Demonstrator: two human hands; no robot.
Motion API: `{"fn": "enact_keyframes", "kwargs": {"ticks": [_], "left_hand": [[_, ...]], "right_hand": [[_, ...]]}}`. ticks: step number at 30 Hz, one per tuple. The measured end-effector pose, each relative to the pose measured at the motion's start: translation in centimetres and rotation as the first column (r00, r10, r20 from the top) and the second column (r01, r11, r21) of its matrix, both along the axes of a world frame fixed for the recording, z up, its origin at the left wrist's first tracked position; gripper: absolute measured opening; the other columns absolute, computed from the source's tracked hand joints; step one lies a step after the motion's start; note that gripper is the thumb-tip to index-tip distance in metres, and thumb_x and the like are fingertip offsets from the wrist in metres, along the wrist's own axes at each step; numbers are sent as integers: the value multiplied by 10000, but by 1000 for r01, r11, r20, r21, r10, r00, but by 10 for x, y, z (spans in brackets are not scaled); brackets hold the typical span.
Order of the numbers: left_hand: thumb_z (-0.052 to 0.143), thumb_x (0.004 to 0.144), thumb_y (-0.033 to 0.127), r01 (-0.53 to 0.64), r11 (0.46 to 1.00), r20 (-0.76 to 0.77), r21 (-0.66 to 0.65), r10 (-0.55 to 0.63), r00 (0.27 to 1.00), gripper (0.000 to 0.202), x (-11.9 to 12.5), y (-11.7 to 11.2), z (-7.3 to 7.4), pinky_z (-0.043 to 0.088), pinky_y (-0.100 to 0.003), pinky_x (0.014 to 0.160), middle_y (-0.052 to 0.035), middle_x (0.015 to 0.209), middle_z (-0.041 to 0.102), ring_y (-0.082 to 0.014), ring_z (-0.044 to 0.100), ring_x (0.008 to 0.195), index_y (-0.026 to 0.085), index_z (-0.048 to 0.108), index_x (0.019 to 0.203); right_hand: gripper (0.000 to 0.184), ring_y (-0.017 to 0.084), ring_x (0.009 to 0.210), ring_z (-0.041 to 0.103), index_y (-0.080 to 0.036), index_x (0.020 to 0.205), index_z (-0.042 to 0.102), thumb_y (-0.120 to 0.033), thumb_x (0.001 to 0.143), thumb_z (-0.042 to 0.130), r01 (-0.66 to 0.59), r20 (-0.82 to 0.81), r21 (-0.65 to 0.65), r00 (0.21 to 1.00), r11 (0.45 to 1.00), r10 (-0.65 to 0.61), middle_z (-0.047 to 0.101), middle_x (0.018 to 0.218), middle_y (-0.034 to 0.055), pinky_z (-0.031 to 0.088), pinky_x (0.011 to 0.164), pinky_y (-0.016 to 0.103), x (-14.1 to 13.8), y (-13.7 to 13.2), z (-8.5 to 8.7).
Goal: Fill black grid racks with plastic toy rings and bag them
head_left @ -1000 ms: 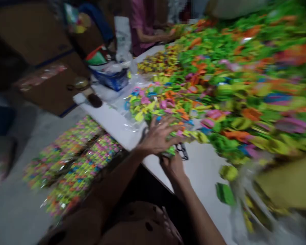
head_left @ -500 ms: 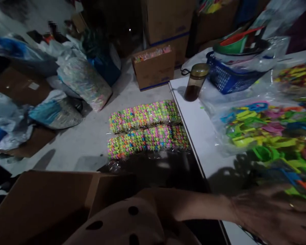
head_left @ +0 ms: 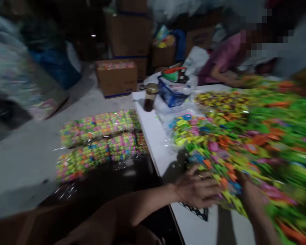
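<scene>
A big heap of small colourful plastic pieces covers the white table, partly inside clear plastic bags. My left hand, a ring on one finger, lies on the near edge of the heap with its fingers stretched forward. My right hand pushes into the heap just to the right, and its fingers are buried and blurred. A black mesh item lies on the table under my left hand.
A brown jar with a gold lid and a blue basket stand at the table's far corner. Two clear packs of coloured pieces lie on the floor to the left. Cardboard boxes stand behind. Another person's pink sleeve shows across the table.
The view swung left to the floor and boxes, then back to the table. My left hand stays at the heap's near edge, and my right hand now reaches into the heap beside it.
</scene>
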State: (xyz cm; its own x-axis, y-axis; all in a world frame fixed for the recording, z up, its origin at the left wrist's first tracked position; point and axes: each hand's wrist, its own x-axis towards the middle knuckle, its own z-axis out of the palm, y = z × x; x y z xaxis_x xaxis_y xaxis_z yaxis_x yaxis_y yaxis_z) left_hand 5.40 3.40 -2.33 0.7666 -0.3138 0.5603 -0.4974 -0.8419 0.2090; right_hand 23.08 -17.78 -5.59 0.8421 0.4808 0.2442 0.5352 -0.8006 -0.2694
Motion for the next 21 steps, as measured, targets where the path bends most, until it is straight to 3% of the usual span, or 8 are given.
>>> {"fn": "enact_keyframes", "kwargs": {"ticks": [4,8,9,11,13,16,19,21], "left_hand": [[466,925,410,-18,994,40,-112,23,999,368,12,1,8,255,-480,1147,-49,1185,683,-222,520,1246,201,641,1171],[491,917,413,55,979,105,-198,-35,994,344,29,27,30,327,-461,1116,-82,1220,655,-228,541,1219,197,652,1131],[460,933,376,-8,970,87,-244,30,996,326,38,40,37,377,-426,1081,-92,1209,655,-216,557,1194,188,658,1111],[390,953,272,-275,918,-77,-285,264,962,325,66,68,53,453,-348,990,-108,1159,665,-193,592,1123,161,655,1105],[412,932,223,-494,859,-319,-133,435,842,317,103,93,66,474,-326,939,-112,1122,676,-200,618,1062,148,645,1133],[587,816,199,-460,887,-477,34,419,773,223,161,106,70,496,-308,874,-87,1005,717,-224,655,980,171,701,1005],[714,678,164,-414,906,-549,88,391,739,190,203,89,59,508,-312,839,-85,913,732,-252,669,951,177,719,867],[735,628,110,-428,898,-589,105,403,700,172,218,74,54,512,-332,826,-113,885,731,-274,674,934,148,708,793]], "right_hand": [[250,206,683,611,-140,893,652,-153,843,407,216,44,-105,976,971,-213,648,865,141,390,571,288,-44,-9,9],[280,139,640,602,-161,1009,649,-102,879,409,276,7,-171,960,946,-279,650,936,84,341,530,232,-91,-8,10],[286,135,655,612,-177,1014,651,-94,883,410,286,-23,-195,955,938,-296,649,948,73,339,526,226,-101,-9,9],[292,143,695,630,-206,989,659,-91,890,410,295,-83,-249,943,923,-323,641,943,59,342,519,224,-115,-12,9],[316,151,714,637,-228,962,669,-78,887,400,259,-138,-297,941,919,-310,628,895,44,356,525,226,-124,-18,9],[403,151,743,645,-256,1026,661,-26,874,367,209,-160,-313,950,927,-269,627,887,35,395,555,224,-126,-26,13],[485,166,844,643,-244,1168,598,25,849,352,270,-24,-283,957,920,-288,632,981,57,438,609,229,-118,-26,18],[503,180,935,618,-225,1214,558,41,833,366,243,74,-285,970,927,-231,618,1084,76,460,688,241,-105,-22,24]]}}
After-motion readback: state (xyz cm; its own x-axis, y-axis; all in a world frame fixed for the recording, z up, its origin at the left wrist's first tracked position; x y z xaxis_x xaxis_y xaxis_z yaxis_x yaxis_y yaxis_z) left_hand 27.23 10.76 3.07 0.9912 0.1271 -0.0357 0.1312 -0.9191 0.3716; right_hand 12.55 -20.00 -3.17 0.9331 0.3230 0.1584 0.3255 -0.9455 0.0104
